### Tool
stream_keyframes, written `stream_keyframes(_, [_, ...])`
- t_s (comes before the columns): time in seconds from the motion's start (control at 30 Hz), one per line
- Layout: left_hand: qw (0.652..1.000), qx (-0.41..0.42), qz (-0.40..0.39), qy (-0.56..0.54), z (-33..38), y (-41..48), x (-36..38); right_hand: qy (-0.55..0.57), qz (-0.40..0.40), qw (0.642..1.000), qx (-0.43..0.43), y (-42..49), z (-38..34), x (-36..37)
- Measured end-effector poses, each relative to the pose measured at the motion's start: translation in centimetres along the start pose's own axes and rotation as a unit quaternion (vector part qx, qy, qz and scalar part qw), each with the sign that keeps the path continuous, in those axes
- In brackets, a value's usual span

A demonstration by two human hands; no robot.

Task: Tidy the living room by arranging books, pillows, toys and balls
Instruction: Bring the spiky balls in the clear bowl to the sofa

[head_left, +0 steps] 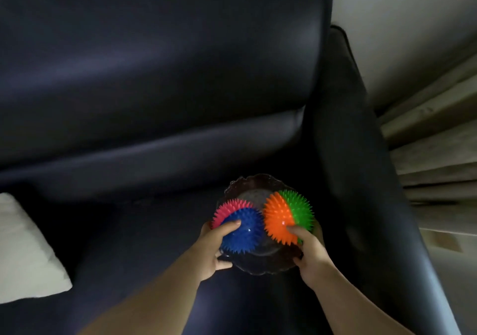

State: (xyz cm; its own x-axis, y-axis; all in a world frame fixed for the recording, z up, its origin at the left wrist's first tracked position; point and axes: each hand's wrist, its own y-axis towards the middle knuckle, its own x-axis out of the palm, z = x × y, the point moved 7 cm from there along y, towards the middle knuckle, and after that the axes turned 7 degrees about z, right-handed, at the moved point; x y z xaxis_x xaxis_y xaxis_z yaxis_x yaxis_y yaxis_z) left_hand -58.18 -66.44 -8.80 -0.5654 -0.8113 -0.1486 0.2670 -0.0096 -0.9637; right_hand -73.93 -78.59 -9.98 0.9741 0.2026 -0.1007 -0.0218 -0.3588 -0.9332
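Observation:
A clear glass plate [247,182] with a scalloped rim is held over the dark sofa seat [144,231]. Two spiky balls lie in it: a blue and pink ball [245,229] on the left, an orange and green ball [286,213] on the right. My left hand [214,247] grips the plate's left rim, its thumb pressing on the blue ball. On the other side my right hand [311,252] grips the right rim, thumb against the orange ball.
A white pillow [28,252] lies on the seat at the left edge. The sofa backrest [154,63] fills the upper view and its armrest [361,180] runs along the right. Beige curtains [433,141] hang beyond the armrest.

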Motion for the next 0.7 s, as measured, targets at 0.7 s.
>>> stream_keyframes(0.7, [0.988,-0.083,0.131,-0.023,0.9,0.1,1.4,0.067,0.033,0.99,0.119,-0.3,2.5,0.1])
